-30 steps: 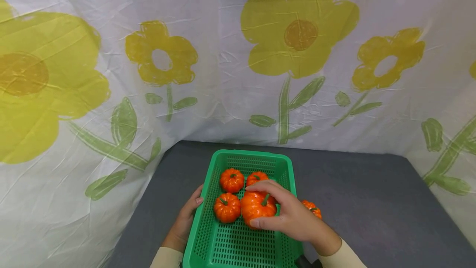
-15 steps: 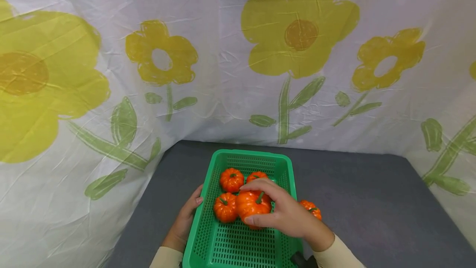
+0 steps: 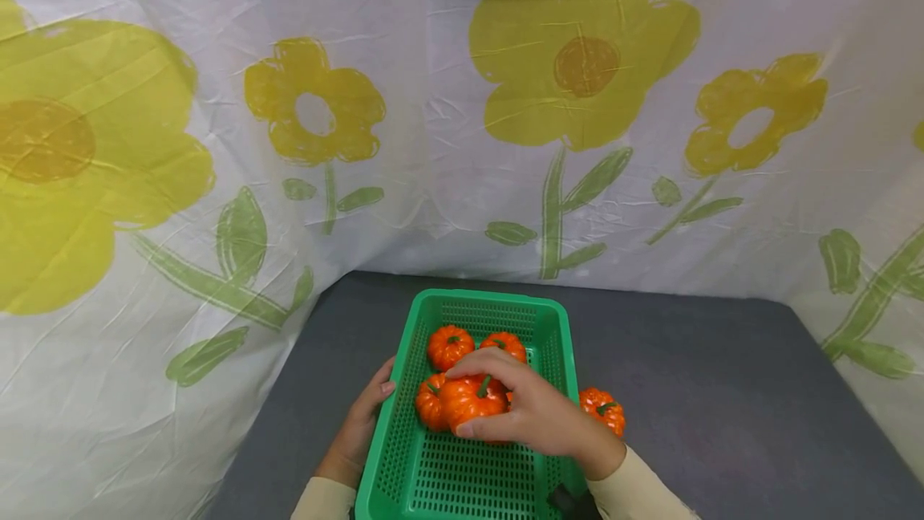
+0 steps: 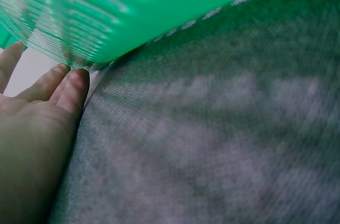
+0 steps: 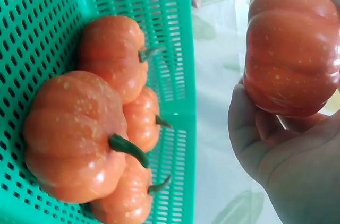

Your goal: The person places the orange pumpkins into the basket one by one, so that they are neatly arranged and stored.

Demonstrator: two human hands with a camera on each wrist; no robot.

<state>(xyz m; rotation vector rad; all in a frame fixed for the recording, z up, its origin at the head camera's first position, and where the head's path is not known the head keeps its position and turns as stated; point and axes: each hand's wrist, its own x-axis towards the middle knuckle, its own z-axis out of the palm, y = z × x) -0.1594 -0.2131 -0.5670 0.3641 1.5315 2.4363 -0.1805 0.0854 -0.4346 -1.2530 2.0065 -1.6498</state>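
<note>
My right hand [image 3: 530,416] grips a small orange toy pumpkin [image 3: 471,404] with a green stem, thumb on the near side and fingers on the far side. It is held over the green basket [image 3: 565,335]. In the right wrist view the held pumpkin [image 5: 292,43] appears apart from several others inside, one being a larger-looking pumpkin [image 5: 74,136]. Two pumpkins [image 3: 451,346] sit at the far end of the basket; another pumpkin [image 3: 429,404] is partly hidden behind the held one. My left hand [image 3: 357,428] touches the basket's left outer wall with fairly straight fingers [image 4: 74,88].
One more pumpkin [image 3: 603,412] lies on the dark grey table [image 3: 693,392], just right of the basket. A white curtain [image 3: 426,143] with yellow flowers hangs behind and along the sides.
My right hand has moved left with the pumpkin, over the near-left pumpkin, which it now partly covers. The outside pumpkin shows more fully. My left hand and the basket stay put.
</note>
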